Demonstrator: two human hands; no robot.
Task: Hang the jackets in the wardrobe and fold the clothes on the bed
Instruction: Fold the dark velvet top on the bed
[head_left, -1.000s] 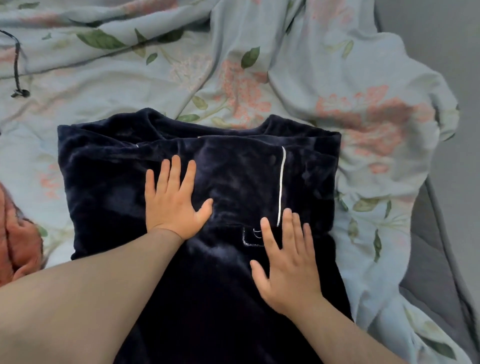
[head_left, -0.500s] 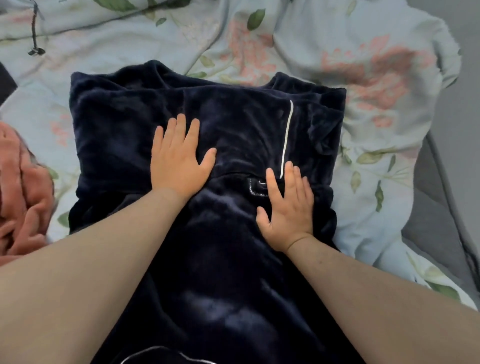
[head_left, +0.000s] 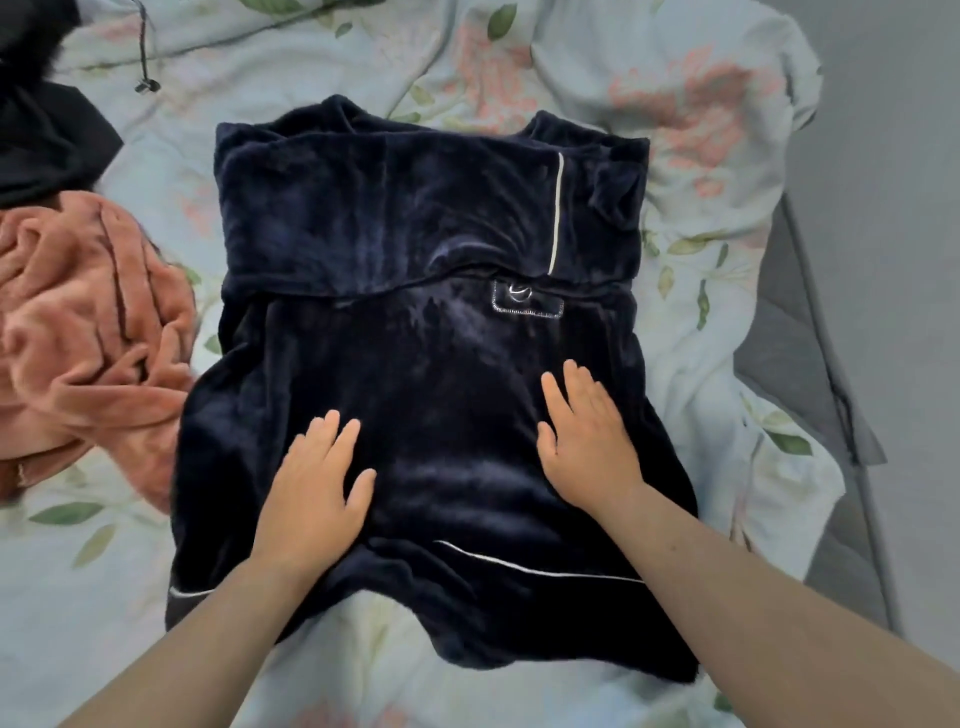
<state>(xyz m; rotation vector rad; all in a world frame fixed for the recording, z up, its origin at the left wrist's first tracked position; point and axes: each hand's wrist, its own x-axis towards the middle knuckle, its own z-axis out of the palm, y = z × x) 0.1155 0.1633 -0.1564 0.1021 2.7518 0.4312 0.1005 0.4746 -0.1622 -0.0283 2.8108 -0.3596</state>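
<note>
We see dark navy plush fleece top with white piping (head_left: 415, 234) mid-bed on pale floral quilt (head_left: 701, 322), upper part folded down. Left hand (head_left: 317, 483), right hand (head_left: 587, 436) flat on lower half, fingers straight, grasping nothing; likely smoothing so fold holds. Crumpled salmon fleece garment (head_left: 88, 332) toward left edge, unfolded.

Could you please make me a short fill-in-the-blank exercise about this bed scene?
1. The left hand and the right hand both lie flat on the ____ garment.
2. The crumpled salmon cloth lies to that garment's ____ side.
3. The piping on the garment is ____.
Missing words: dark blue; left; white.
</note>
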